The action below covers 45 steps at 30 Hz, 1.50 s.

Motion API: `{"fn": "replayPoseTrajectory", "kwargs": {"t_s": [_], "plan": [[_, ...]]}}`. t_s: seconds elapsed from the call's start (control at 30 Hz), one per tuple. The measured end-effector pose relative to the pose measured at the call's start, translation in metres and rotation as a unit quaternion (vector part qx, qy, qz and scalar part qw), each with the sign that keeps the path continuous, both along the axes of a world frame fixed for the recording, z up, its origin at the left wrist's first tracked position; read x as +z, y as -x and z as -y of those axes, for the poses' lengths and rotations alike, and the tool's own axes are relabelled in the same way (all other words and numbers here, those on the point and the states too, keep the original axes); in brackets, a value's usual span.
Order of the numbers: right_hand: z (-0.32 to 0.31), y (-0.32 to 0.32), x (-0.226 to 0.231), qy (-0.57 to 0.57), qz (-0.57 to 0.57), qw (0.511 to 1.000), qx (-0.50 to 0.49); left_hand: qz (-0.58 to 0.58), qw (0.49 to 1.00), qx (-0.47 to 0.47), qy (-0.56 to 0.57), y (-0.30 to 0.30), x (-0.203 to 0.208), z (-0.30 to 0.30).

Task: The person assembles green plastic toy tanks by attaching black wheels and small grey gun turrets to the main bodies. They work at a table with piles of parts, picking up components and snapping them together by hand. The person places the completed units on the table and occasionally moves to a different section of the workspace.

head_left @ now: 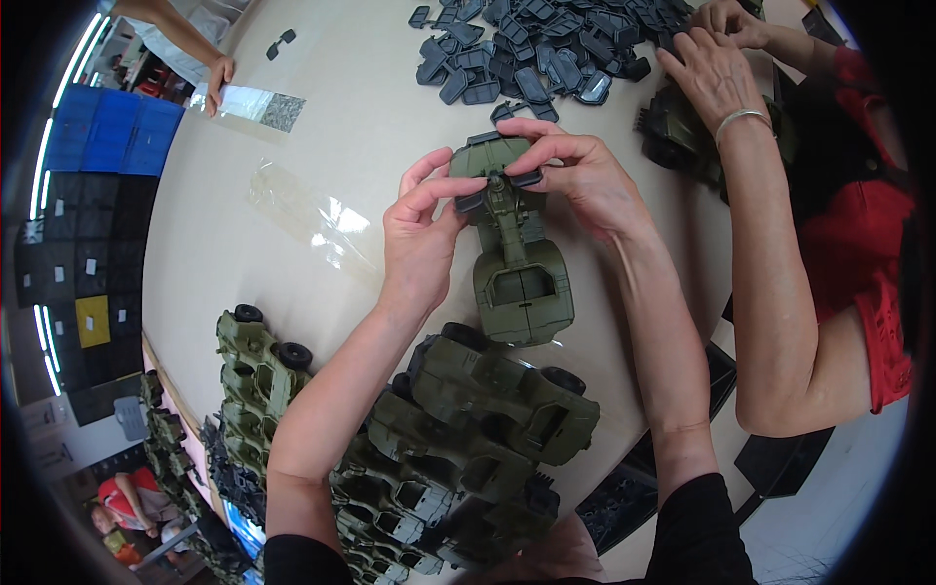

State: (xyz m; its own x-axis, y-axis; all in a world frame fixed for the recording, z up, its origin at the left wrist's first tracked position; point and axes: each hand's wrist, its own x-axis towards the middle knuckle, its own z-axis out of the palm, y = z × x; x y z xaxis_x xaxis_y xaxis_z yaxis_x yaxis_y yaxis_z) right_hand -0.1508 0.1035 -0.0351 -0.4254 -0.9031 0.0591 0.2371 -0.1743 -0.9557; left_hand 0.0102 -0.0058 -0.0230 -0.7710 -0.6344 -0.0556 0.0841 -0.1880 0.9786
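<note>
Two bare hands work at a green car [525, 310], in front of the person at the middle of the table [210, 229]. Its long axis runs away from the person, the far end leaning slightly left. The broad, boxy end with a square opening points toward the person; which end is the front, I cannot tell.

The left hand [419, 229] pinches a dark left flap [470, 203] on the car's narrow middle. The right hand [597, 190] pinches a matching right flap [527, 178] across from it. Both grips are narrow, at the fingertips.

A flap could slip or sit crooked if the two hands press unevenly, and a thin joint could snap if pushed too hard. With no finger at the near end, the car could swivel.

Beyond the car lies a pile of dark parts [536, 58]; nearer than it, green bodies [487, 390] crowd together. A co-worker's hand [717, 83] is to its right.
</note>
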Motion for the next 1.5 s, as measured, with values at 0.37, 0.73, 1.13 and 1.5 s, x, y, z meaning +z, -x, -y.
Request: {"fn": "replayPoseTrajectory", "kwargs": {"t_s": [0.37,0.73,1.13,1.5], "plan": [[-0.012,0.010,0.022,-0.038,-0.024,0.997,0.055,-0.007,1.000,-0.017,-0.024,-0.001,-0.008,0.003],[0.004,-0.005,0.006,-0.078,-0.167,0.971,-0.151,0.009,0.995,-0.050,-0.088,0.012,0.010,-0.005],[0.010,-0.008,0.005,-0.019,-0.284,0.943,-0.174,0.187,0.950,-0.055,0.243,0.031,-0.003,-0.014],[0.019,-0.002,-0.022,0.032,-0.196,0.969,-0.149,0.128,0.972,-0.022,0.196,0.024,0.001,-0.014]]}}
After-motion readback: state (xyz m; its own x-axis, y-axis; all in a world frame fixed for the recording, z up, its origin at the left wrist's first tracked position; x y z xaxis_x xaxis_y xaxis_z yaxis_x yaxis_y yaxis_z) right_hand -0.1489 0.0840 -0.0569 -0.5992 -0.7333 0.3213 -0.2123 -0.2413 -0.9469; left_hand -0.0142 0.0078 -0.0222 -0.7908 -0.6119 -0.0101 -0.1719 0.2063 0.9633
